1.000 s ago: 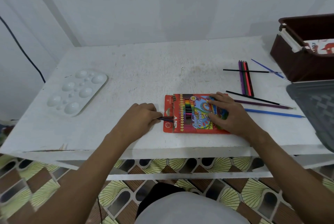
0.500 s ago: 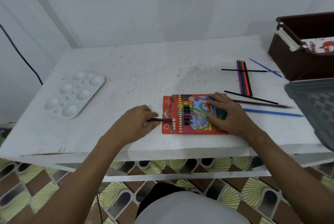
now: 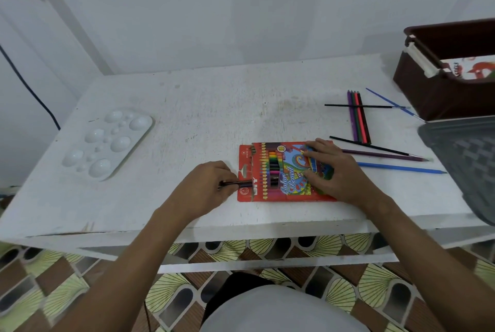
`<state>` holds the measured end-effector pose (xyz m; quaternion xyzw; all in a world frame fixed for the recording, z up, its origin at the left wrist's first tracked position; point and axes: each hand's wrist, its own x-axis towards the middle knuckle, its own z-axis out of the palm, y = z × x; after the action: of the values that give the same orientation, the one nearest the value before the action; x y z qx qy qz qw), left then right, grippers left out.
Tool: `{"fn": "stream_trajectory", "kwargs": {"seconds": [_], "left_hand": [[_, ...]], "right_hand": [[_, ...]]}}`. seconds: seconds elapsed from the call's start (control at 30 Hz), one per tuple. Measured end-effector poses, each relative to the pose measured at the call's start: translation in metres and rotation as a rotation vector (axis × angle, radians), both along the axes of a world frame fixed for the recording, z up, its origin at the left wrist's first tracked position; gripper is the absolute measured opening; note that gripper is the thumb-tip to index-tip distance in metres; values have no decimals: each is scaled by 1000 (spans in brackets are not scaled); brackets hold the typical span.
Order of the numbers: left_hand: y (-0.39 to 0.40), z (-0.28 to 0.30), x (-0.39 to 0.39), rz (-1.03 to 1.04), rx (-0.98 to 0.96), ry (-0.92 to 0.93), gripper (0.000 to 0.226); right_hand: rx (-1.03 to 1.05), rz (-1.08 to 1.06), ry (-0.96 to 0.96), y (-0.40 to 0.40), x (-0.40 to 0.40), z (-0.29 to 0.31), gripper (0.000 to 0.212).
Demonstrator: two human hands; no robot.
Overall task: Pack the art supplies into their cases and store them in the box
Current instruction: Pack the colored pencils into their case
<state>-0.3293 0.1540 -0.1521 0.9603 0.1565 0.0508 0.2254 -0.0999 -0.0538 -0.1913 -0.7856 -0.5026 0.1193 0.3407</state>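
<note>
A red colour pencil case (image 3: 270,192) lies flat near the table's front edge, its open end to the left. My left hand (image 3: 203,189) pinches a dark pencil (image 3: 238,184) whose far end sits in the case's opening. My right hand (image 3: 334,171) lies flat on the case's right half, fingers spread. Loose pencils (image 3: 359,117) and thin paintbrushes (image 3: 375,147) lie to the right, with a blue pencil (image 3: 399,168) closest to my right hand. The brown storage box (image 3: 428,95) stands at the far right.
A white paint palette (image 3: 107,141) rests on the table's left side. A grey patterned lid (image 3: 463,162) overhangs the right edge below the box. A printed pack (image 3: 474,70) lies inside the box. A black cable (image 3: 29,87) runs down the left wall.
More of the dark pencil shows left of the case than a second ago, and my left hand sits slightly further left. My right hand stays pressed on the case.
</note>
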Motion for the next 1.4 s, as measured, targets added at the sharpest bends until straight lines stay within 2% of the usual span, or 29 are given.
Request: {"fn": "stream_trajectory", "kwargs": {"seconds": [0.23, 0.43, 0.53, 0.77, 0.93, 1.17, 1.4], "left_hand": [[-19, -2, 24, -20, -24, -107, 20], [1, -8, 10, 62, -36, -33, 41], [5, -8, 9, 67, -34, -7, 36], [-11, -8, 30, -5, -111, -79, 20], [-12, -15, 29, 109, -231, -98, 23], [-18, -24, 32, 236, -238, -192, 17], [-21, -25, 33, 261, -212, -225, 22]], "right_hand": [[16, -6, 15, -1, 0, 1, 66], [19, -22, 14, -1, -1, 1, 56], [6, -22, 21, -1, -1, 1, 57], [12, -21, 23, -1, -1, 0, 56], [8, -16, 24, -1, -1, 0, 56], [21, -28, 41, -1, -1, 0, 64], [30, -28, 47, 0, -2, 1, 62]]}}
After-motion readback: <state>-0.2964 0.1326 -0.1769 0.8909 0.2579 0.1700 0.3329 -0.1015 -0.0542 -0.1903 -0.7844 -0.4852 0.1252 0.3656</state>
